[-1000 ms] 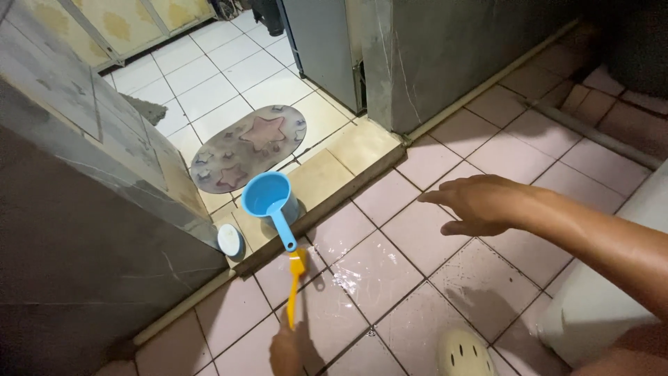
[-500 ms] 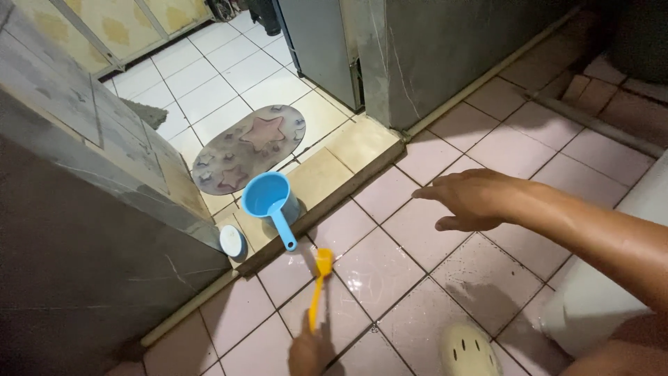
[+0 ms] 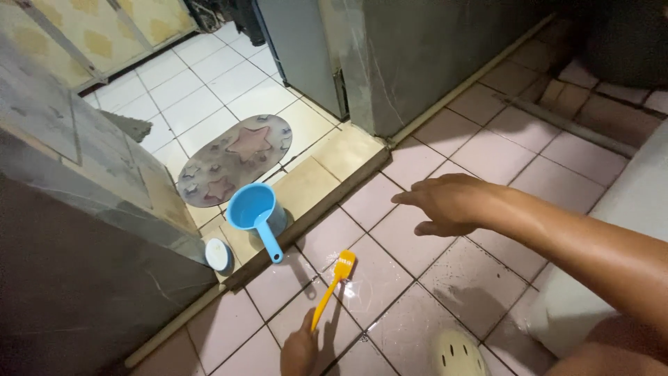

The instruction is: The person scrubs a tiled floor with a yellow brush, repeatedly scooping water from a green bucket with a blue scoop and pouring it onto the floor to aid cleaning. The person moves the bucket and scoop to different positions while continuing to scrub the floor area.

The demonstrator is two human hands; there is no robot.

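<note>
My left hand (image 3: 299, 351) at the bottom edge grips the handle of a yellow brush (image 3: 332, 282), whose head rests on the wet pink floor tiles (image 3: 480, 278). My right hand (image 3: 445, 203) hovers over the tiles to the right of the brush, palm down, fingers spread, holding nothing. A blue plastic dipper (image 3: 252, 209) stands on the raised yellow doorway step (image 3: 313, 184), its handle pointing toward the brush.
A small white round lid (image 3: 218, 253) lies beside the dipper against the grey wall (image 3: 76, 278). A star-patterned oval mat (image 3: 233, 159) lies beyond the step. A cream clog (image 3: 456, 354) is at the bottom. A white fixture (image 3: 626, 216) is on the right.
The brush head has swept rightward across the wet tiles, away from the dipper's handle. My left hand followed it; my right hand stayed hovering, shifting slightly left in view.
</note>
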